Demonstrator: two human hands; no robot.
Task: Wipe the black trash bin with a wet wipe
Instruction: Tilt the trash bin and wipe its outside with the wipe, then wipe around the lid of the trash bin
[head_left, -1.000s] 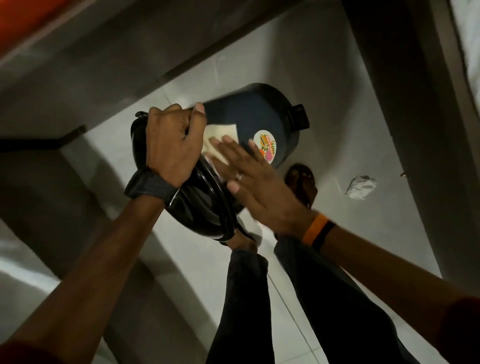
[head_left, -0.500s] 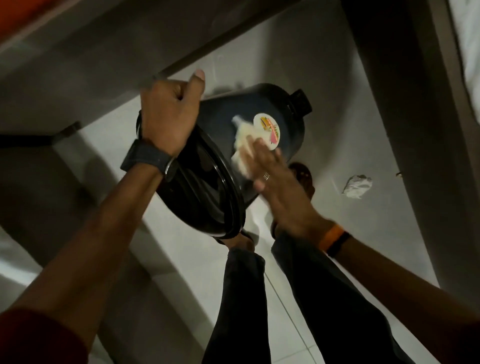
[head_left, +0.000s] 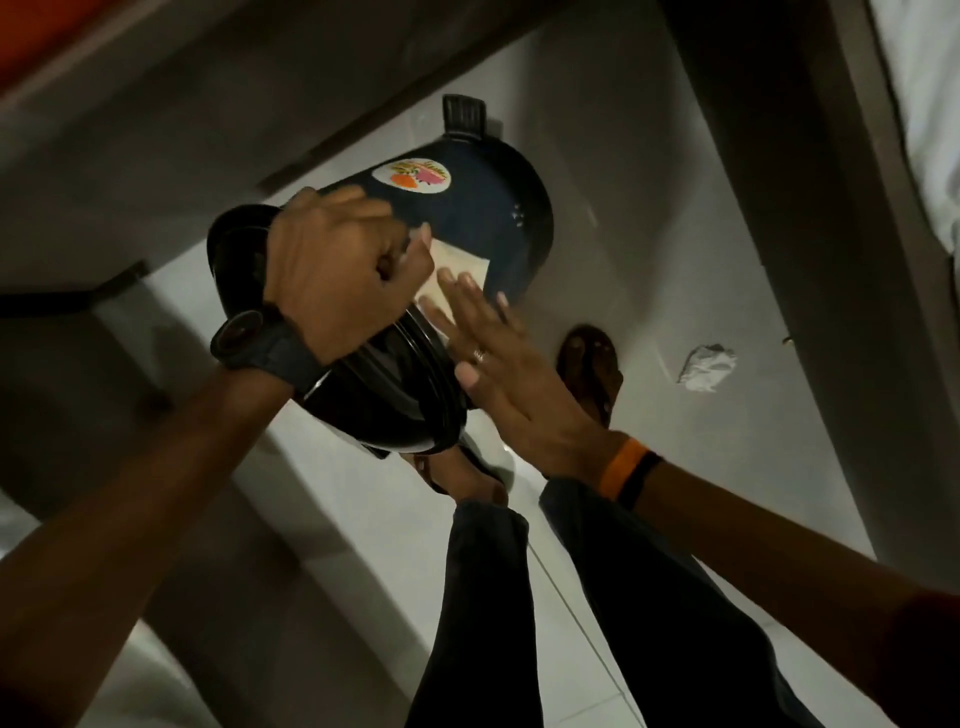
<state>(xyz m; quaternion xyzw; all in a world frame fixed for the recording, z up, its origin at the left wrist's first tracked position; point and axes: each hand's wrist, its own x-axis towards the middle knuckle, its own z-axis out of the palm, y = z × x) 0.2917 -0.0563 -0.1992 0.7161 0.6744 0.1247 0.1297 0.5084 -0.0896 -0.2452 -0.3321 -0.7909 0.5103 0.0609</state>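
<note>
Head view: the black trash bin (head_left: 493, 218) hangs tilted above the tiled floor (head_left: 649, 260), my left hand (head_left: 332, 280) gripping its top end; my right hand (head_left: 498, 358), fingers spread flat, presses the wet wipe (head_left: 457, 270) against its side.

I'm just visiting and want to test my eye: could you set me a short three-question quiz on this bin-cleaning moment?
1. True or false: the right hand presses the wet wipe flat against the black trash bin.
2. Which hand grips the bin near its lid end? A) left hand B) right hand
3. Fill in: a crumpled white ____ lies on the floor.

Key: 1 true; 2 A; 3 tissue or wipe (cannot tell which).
</note>
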